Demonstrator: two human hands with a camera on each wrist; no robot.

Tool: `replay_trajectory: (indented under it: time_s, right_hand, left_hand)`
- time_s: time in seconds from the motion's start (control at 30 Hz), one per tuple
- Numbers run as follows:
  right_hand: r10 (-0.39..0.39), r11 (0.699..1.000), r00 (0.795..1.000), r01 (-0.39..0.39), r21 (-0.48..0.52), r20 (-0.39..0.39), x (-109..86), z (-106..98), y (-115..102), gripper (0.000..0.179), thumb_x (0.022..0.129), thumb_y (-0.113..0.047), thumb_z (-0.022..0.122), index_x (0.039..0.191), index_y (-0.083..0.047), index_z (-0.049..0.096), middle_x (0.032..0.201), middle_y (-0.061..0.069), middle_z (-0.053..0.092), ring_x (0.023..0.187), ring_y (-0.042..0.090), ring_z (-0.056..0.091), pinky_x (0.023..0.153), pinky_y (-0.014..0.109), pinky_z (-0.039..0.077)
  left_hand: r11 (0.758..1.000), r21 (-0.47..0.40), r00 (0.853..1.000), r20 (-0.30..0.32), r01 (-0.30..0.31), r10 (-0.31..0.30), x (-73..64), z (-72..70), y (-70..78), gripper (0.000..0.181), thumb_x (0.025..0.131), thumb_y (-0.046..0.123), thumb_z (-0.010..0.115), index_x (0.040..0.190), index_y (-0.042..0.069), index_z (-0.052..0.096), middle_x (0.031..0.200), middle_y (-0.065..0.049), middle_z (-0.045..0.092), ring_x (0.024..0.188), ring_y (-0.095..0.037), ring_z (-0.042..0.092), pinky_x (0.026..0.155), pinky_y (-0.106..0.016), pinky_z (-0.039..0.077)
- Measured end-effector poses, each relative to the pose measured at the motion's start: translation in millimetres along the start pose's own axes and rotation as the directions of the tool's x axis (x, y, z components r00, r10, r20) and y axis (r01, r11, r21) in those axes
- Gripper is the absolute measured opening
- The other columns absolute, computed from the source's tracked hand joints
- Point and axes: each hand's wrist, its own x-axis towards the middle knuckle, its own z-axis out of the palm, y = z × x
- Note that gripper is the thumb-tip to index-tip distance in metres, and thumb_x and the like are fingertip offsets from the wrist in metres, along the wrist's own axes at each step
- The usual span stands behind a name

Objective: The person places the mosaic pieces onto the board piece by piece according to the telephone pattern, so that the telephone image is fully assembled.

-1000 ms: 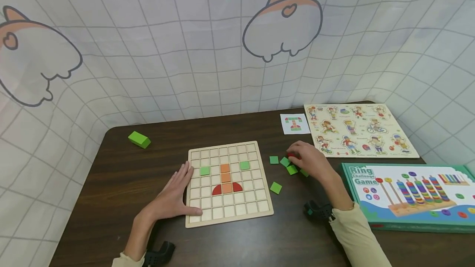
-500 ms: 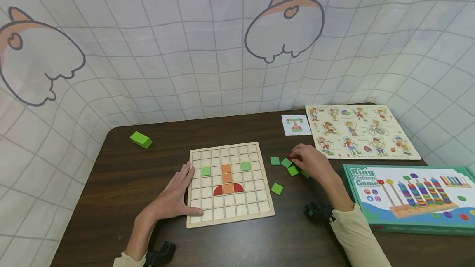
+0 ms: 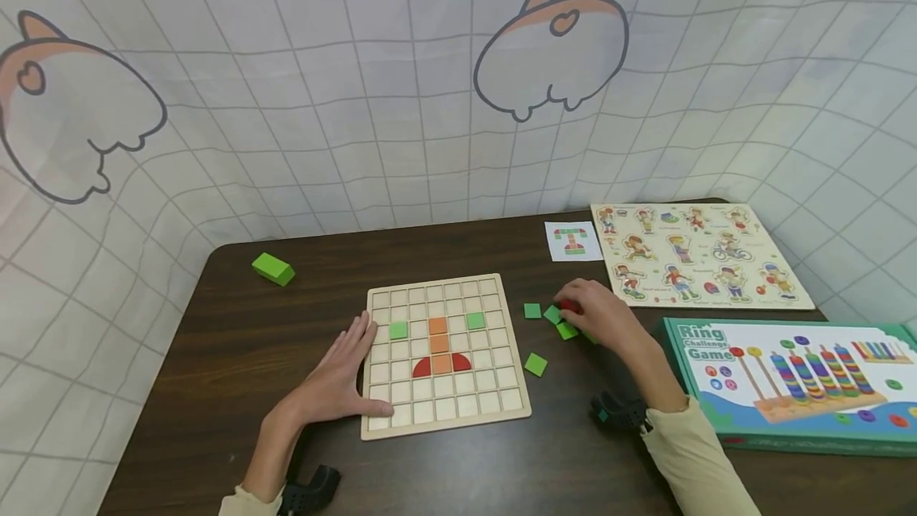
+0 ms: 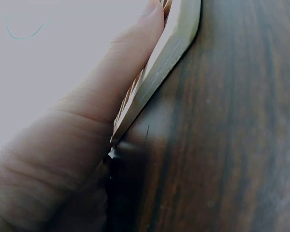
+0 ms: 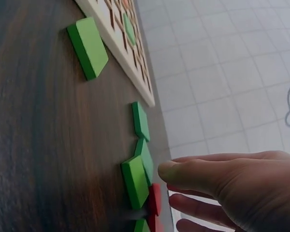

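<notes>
My left hand [image 3: 337,377] rests on the left edge of a wooden grid board [image 3: 447,415], fingers straight along its side and thumb over a lower cell. The board bears green squares [image 3: 398,330], orange squares [image 3: 438,344] and red quarter-round pieces [image 3: 422,368]. Right of the board, my right hand [image 3: 598,313] pinches a red block [image 3: 570,306] between thumb and fingers, partly hidden by them. Beside it lie several loose green blocks [image 5: 136,181]. Other red blocks [image 5: 155,198] lie under the fingers in the right wrist view.
A picture card [image 3: 573,241] with a red and green pattern lies behind the right hand. Further right are a wooden picture puzzle [image 3: 698,255] and a Ring Challenge Game box [image 3: 795,381]. Green blocks [image 3: 273,269] sit at the back left. A patterned curtain [image 3: 401,102] hangs behind the table.
My right hand's fingers have shifted slightly at the loose blocks, and more of the red block shows between them. My left hand stays on the board. The head view has shifted slightly.
</notes>
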Motion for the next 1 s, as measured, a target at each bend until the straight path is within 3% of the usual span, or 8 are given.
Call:
replay_trajectory:
  time_s: [0.27, 0.43, 0.6, 0.83, 1.0]
  right_hand:
    - [-0.138, 0.990, 0.990, 0.138, 0.026, -0.006, -19.9, 4, -18, 0.043, 0.087, -0.017, 0.073, 0.127, -0.006, 0.062, 0.125, 0.014, 0.062, 0.115, 0.031, 0.059, 0.092, 0.047, 0.052]
    - [-0.227, 0.974, 0.973, 0.226, 0.021, 0.048, -32.7, 11, -32, 0.031, 0.086, -0.024, 0.074, 0.114, -0.012, 0.069, 0.114, 0.004, 0.065, 0.106, 0.021, 0.062, 0.087, 0.039, 0.055]
    - [-0.280, 0.954, 0.958, 0.286, -0.095, 0.067, -40.6, 19, -41, 0.018, 0.082, -0.029, 0.078, 0.094, -0.017, 0.072, 0.100, -0.002, 0.065, 0.090, 0.014, 0.062, 0.076, 0.029, 0.055]
    - [-0.287, 0.927, 0.957, 0.288, -0.239, 0.040, -44.0, 24, -49, 0.018, 0.078, -0.032, 0.081, 0.086, -0.018, 0.072, 0.083, -0.005, 0.063, 0.074, 0.010, 0.060, 0.065, 0.026, 0.053]
    - [-0.223, 0.943, 0.975, 0.212, -0.255, -0.016, -44.9, 22, -53, 0.020, 0.077, -0.027, 0.082, 0.089, -0.018, 0.069, 0.084, -0.005, 0.063, 0.077, 0.011, 0.060, 0.064, 0.025, 0.053]
  left_hand:
    - [1.000, -0.003, 1.000, 0.008, 0.001, -0.001, 1.2, 0.3, 1.2, 0.129, 0.066, 0.061, 0.080, 0.157, 0.007, 0.005, 0.165, -0.011, -0.007, 0.153, -0.033, -0.002, 0.119, -0.057, 0.007]
    - [1.000, -0.012, 1.000, 0.004, 0.003, -0.003, 1.1, -0.7, 0.9, 0.129, 0.066, 0.060, 0.081, 0.157, 0.007, 0.006, 0.165, -0.012, -0.006, 0.153, -0.034, -0.002, 0.119, -0.057, 0.007]
    - [1.000, -0.007, 1.000, 0.007, 0.008, -0.008, 0.6, -0.1, 0.7, 0.129, 0.066, 0.061, 0.080, 0.157, 0.007, 0.006, 0.165, -0.010, -0.007, 0.153, -0.032, -0.002, 0.119, -0.057, 0.007]
    - [1.000, 0.000, 1.000, 0.001, 0.010, -0.010, 0.8, 1.4, -0.3, 0.129, 0.065, 0.061, 0.080, 0.157, 0.006, 0.007, 0.165, -0.010, -0.006, 0.153, -0.033, -0.002, 0.119, -0.057, 0.008]
    - [1.000, 0.002, 1.000, 0.005, 0.009, -0.009, 0.8, 1.6, -1.3, 0.129, 0.066, 0.062, 0.080, 0.157, 0.007, 0.006, 0.165, -0.010, -0.007, 0.153, -0.033, -0.002, 0.120, -0.057, 0.007]
